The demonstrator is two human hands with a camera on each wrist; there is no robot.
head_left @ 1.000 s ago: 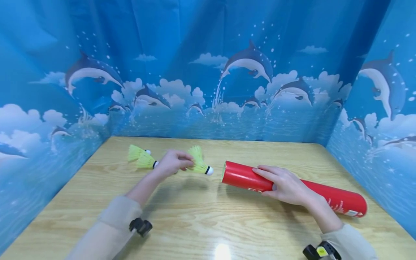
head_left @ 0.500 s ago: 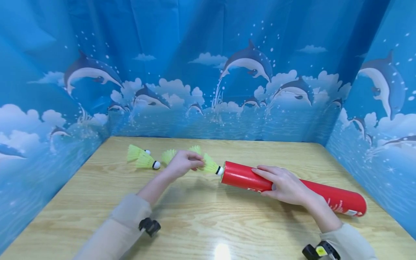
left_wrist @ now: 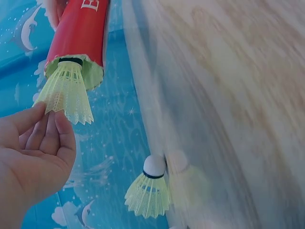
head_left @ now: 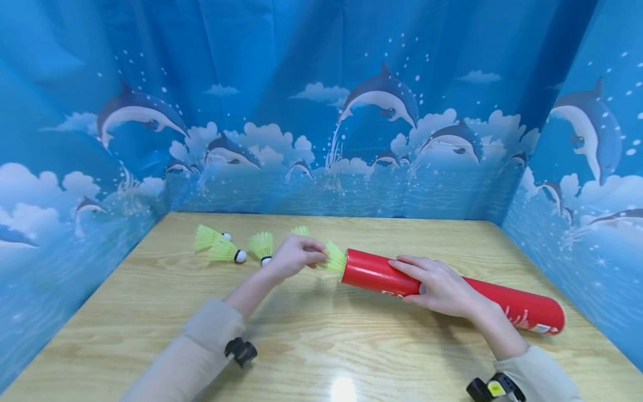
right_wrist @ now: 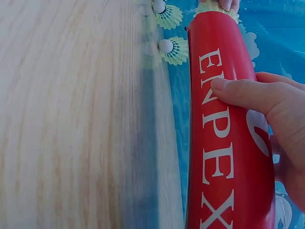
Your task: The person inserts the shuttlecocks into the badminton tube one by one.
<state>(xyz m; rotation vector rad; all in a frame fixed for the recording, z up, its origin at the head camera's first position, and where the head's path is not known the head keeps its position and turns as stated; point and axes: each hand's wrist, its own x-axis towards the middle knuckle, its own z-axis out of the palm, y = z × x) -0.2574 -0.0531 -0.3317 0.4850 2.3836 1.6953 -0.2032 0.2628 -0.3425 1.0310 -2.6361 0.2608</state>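
My left hand [head_left: 296, 258] pinches the skirt edge of a yellow-green shuttlecock [head_left: 334, 257] between thumb and fingers. In the left wrist view the cork end of this shuttlecock [left_wrist: 69, 90] is inside the mouth of a red tube [left_wrist: 78, 36], with most of the skirt outside. My right hand [head_left: 442, 285] grips the tube [head_left: 372, 271] around its middle, fingers over the top and thumb on the near side. White letters run along the tube [right_wrist: 217, 143] in the right wrist view. The tube's open end faces left, toward my left hand.
Two shuttlecocks [head_left: 221, 249] lie close together at the back left of the wooden table [head_left: 321, 346]. Another shuttlecock [head_left: 262, 245] lies just behind my left wrist, and one more skirt [head_left: 301, 230] shows behind the left hand. A blue dolphin-print curtain [head_left: 281, 111] surrounds the table.
My left hand has moved right, carrying the shuttlecock from left of the tube into its mouth, cork first. The right hand and the tube have stayed nearly still.
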